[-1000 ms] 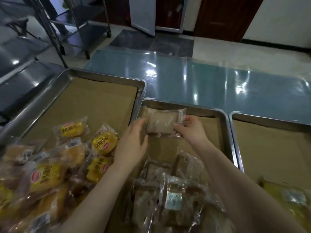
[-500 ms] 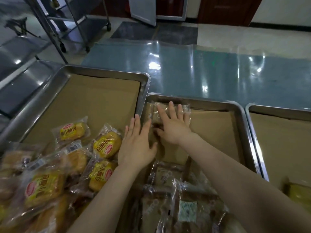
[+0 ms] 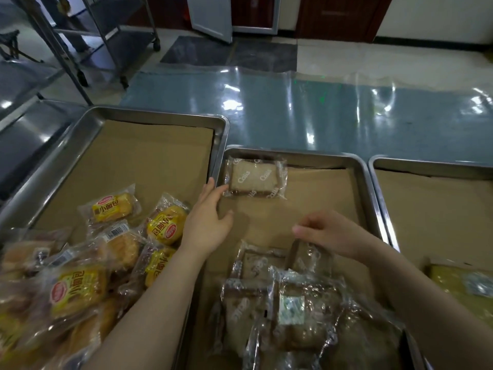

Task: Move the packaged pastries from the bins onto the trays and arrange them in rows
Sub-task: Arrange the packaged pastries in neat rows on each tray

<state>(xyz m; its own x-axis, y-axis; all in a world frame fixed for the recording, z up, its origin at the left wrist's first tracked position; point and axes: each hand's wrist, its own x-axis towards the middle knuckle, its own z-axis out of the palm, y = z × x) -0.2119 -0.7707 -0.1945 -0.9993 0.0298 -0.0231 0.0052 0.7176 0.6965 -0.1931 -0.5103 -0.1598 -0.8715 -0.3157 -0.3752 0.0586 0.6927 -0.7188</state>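
Cake (image 3: 253, 180): lay flat in the far left corner of the tray (image 3: 357, 188), likely to start a row.
Left hand (image 3: 208, 222): fingers straight and loose beside the cake, held nothing.
Right hand (image 3: 333, 233): fingers curled round a pack (image 3: 306, 260) on the pile (image 3: 293, 311), likely next in line.

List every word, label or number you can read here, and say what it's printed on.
"Cous": repeated in white on the clear wrapper of the cake slice in the middle tray.
"小面包": on the yellow bread packs in the left tray.
Red oval logo on those packs: too small to read.
Barcode label and white sticker: blurred, unreadable.
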